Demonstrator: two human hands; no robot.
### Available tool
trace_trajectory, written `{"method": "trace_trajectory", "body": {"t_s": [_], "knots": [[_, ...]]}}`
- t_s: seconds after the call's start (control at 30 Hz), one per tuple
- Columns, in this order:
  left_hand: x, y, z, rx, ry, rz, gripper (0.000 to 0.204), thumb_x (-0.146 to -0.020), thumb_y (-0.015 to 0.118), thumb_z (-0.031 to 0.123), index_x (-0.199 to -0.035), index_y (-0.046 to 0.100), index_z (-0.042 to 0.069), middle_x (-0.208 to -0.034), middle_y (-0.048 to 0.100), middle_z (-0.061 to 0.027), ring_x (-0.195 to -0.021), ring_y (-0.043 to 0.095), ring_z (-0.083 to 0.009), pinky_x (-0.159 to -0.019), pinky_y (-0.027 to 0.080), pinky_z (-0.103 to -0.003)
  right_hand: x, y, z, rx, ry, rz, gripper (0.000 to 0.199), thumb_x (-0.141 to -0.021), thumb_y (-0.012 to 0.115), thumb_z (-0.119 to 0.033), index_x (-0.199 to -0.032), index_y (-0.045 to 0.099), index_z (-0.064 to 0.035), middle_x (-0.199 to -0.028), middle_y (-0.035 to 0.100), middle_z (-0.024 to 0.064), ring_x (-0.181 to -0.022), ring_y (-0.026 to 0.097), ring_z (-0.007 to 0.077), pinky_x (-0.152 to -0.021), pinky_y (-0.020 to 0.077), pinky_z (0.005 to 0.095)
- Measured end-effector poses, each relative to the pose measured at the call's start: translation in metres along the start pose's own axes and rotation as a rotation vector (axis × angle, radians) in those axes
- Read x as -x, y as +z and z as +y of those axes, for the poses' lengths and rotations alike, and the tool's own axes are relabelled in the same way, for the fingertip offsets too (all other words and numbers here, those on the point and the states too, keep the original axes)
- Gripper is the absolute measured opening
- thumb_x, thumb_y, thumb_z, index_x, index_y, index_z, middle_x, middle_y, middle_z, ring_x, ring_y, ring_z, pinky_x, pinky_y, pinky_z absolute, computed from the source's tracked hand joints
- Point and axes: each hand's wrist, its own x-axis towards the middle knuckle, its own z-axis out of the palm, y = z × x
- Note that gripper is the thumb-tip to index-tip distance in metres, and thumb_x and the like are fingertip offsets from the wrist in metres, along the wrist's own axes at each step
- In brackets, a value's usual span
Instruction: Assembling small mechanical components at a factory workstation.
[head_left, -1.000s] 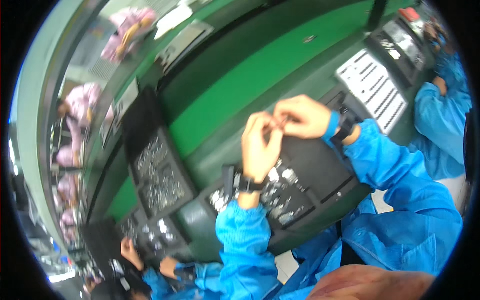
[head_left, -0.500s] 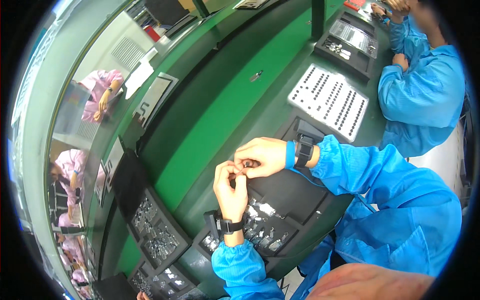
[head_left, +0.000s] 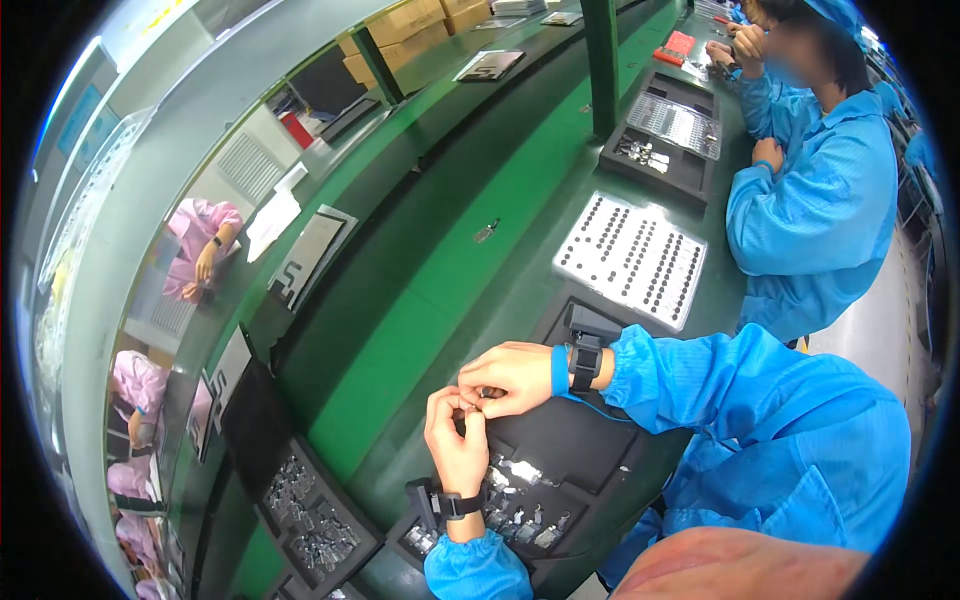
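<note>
My left hand (head_left: pixel 458 445) and my right hand (head_left: pixel 515 378) meet fingertip to fingertip above a black foam tray (head_left: pixel 570 440). Both are closed in a pinch on something tiny, mostly covered by the fingers; its kind cannot be made out. A dark bit shows beside the right fingers. Below and right of my left wrist, small shiny silver metal parts (head_left: pixel 525 470) lie in the tray's compartments. Each wrist wears a black strap with a small box, and a blue band (head_left: pixel 560 370) circles the right one.
A white sheet with rows of black dots (head_left: pixel 630 260) lies beyond my right hand. Another black tray (head_left: pixel 320 510) of metal parts stands at left. A small part (head_left: pixel 487 231) rests on the green belt (head_left: pixel 400 320). A co-worker in blue (head_left: pixel 810 200) sits at right; people in pink work across.
The whole view has tilted up, so my hands and the trays appear lower in the picture. My hands keep the same pinch together over the tray.
</note>
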Motion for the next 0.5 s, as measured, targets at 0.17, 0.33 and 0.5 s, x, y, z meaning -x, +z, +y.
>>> {"method": "trace_trajectory", "body": {"t_s": [0.17, 0.33, 0.5], "knots": [[0.0003, 0.0000, 0.0006, 0.008, -0.005, 0.005, 0.003, -0.087, 0.056, 0.001, -0.085, 0.057, -0.001, -0.104, 0.062, -0.0116, -0.092, 0.061, -0.0186, -0.078, 0.050, -0.031, -0.0016, -0.0031, -0.0036, -0.020, 0.029, -0.026, 0.014, -0.083, 0.064, -0.022, -0.086, 0.061, -0.0090, -0.078, 0.064, 0.0077, -0.073, 0.065, 0.0274, -0.062, 0.0496, 0.0406], [-0.0002, -0.0012, 0.0025, 0.064, -0.064, 0.013, 0.004, -0.088, 0.055, 0.000, -0.085, 0.056, -0.001, -0.103, 0.061, -0.0098, -0.089, 0.059, -0.0165, -0.077, 0.049, -0.029, -0.0014, -0.0042, -0.0024, -0.042, 0.052, -0.028, 0.014, -0.082, 0.066, -0.020, -0.086, 0.061, -0.0076, -0.080, 0.065, 0.0084, -0.075, 0.065, 0.0274, -0.064, 0.0506, 0.0399], [-0.0005, 0.0002, -0.0011, 0.134, -0.070, 0.023, 0.004, -0.089, 0.054, -0.002, -0.087, 0.057, -0.002, -0.105, 0.060, -0.0089, -0.088, 0.058, -0.0147, -0.076, 0.049, -0.028, -0.0016, -0.0019, 0.0009, -0.065, -0.034, 0.039, 0.014, -0.086, 0.067, -0.018, -0.089, 0.060, -0.0058, -0.075, 0.061, 0.0075, -0.065, 0.061, 0.0238, -0.058, 0.0476, 0.0372]]}}
